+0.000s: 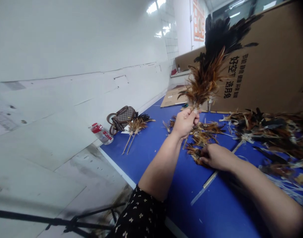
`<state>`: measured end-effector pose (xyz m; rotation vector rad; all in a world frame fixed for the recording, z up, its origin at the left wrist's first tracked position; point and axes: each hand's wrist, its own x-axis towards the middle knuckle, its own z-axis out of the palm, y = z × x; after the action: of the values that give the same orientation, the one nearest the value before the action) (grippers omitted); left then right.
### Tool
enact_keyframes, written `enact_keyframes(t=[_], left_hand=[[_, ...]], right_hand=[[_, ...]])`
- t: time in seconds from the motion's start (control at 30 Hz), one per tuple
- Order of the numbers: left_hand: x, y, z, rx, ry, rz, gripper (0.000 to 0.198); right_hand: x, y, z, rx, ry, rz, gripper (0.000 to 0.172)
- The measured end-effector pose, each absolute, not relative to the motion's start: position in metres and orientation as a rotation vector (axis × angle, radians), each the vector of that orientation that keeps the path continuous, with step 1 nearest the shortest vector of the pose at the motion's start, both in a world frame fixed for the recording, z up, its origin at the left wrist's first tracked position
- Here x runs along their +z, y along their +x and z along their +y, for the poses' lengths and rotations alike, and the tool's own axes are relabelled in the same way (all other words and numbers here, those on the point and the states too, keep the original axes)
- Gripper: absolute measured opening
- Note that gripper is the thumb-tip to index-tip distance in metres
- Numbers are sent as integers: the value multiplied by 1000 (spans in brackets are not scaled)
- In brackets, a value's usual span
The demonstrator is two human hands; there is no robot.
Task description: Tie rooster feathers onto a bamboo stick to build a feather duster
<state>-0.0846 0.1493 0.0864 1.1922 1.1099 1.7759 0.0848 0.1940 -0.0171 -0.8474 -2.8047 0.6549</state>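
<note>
Sleeve: a dark flowered sleeve [141,215] is showing at the near edge, with the forearm stretching out over the blue tabletop [151,158].
Left hand: the left hand [186,121] is holding a feather bundle [203,82] upright above the tabletop, fingers wrapped tight round its stems.
Right hand: the right hand [216,157] is lying just nearer, fingers curling onto loose feathers [203,135]; I cannot tell whether they are pinching any.
Progress: the bundle is looking full, I judge, yet a big feather pile [273,132] is waiting to the right.
Left side: a bottle [102,133] and a handbag [121,118] are sitting apart.
</note>
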Motion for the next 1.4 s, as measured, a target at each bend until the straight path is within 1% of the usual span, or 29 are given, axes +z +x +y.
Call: enact_keyframes(t=[0.07,0.2,0.27,0.33,0.43,0.53,0.6,0.73,1.0,1.17,1.3,1.4], left_hand=[[87,-84,149,1779,1191,1113,25],[87,-85,150,1802,1163,1114,32],[87,-86,151,1832,1151,1093,35],[86,-87,152,1868,1142,1072,39],[84,-83,154,1890,1125,1054,42],[80,-74,155,1830,1135,1059,45],[75,-65,155,1761,1164,1073,47],[66,-49,156,1621,1247,1118,49],[58,-39,156,1454,1327,1196,46],[52,-35,159,1479,1346,1182,47],[45,-30,161,1545,1293,1142,50],[41,-26,162,1573,1303,1137,50]], right_hand=[[-22,81,189,640,-872,-2788,2],[-17,87,199,667,-859,-2713,2],[-9,95,210,655,-865,-2638,12],[0,104,221,705,-893,-2449,25],[16,114,225,945,-872,-1971,41],[33,117,216,1143,-741,-1635,48],[43,117,209,1179,-675,-1559,49],[53,117,202,1147,-670,-1542,50],[40,120,213,1096,-733,-1500,48],[37,118,217,1212,-732,-1435,47],[40,114,214,1294,-741,-1310,52],[40,112,214,1292,-789,-1247,56]])
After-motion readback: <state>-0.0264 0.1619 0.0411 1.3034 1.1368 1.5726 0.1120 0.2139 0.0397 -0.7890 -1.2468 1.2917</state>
